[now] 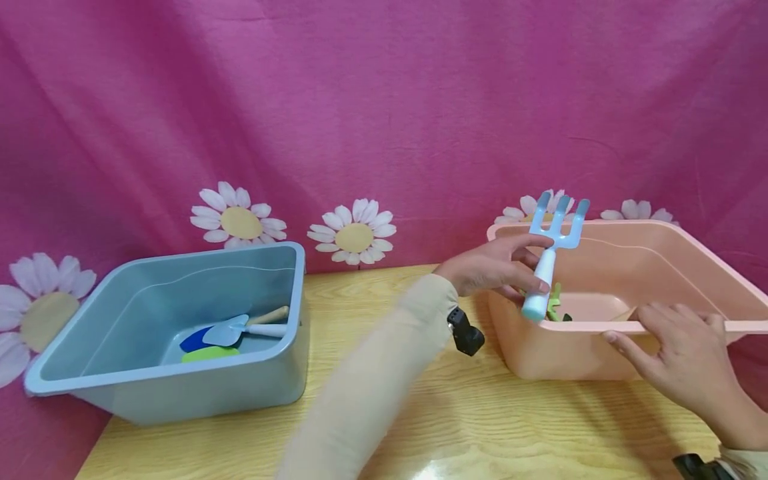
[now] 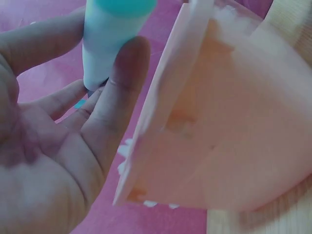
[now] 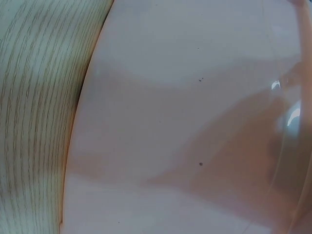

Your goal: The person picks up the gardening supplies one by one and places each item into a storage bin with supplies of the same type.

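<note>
My left hand [image 1: 489, 265] holds a small garden fork [image 1: 545, 268] by its white handle, between thumb and fingers. Three light-blue prongs point up and away, above the near left rim of a peach plastic tub [image 1: 558, 353]. In the left wrist view the handle's turquoise end [image 2: 124, 6] shows beside the tub's outer wall [image 2: 243, 122]. On the tub's front rim my right hand [image 1: 684, 357] grips, fingers bent over the edge and thumb on the near side. A green tool [image 1: 553, 305] lies inside, partly hidden by the rim. The right wrist view shows only tub wall [image 3: 156, 122] and table.
A grey-blue tub [image 1: 192, 393] stands at the left of the wooden table [image 1: 384, 313]. It contains a light-blue trowel [image 1: 227, 332], a wooden handle [image 1: 270, 316], a dark-blue piece [image 1: 193, 342] and a lime-green piece [image 1: 210, 354]. A magenta flowered cloth [image 1: 384, 120] hangs behind.
</note>
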